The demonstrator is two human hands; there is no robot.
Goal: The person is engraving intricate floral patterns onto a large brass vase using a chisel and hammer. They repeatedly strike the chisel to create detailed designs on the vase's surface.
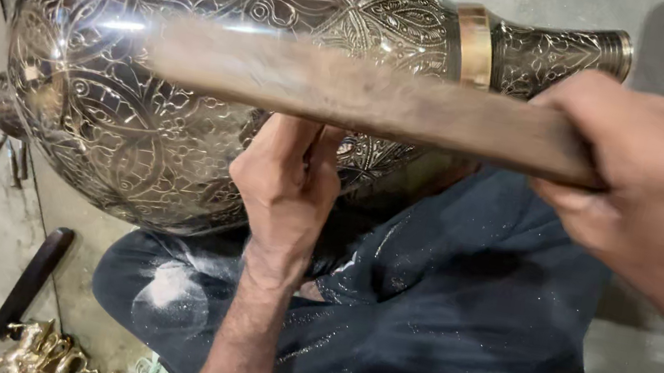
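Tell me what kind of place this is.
Probably a metal-engraving workshop, worked on the floor: a large engraved brass vase lies across the person's lap, the right hand swings a wooden mallet, and small brass figures sit nearby.

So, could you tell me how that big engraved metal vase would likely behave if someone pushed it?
The vase lies on its side across the lap, and its belly is round, so it would probably roll. Its polished, shiny surface likely feels slippery. The left hand is pressed against it, perhaps steadying it.
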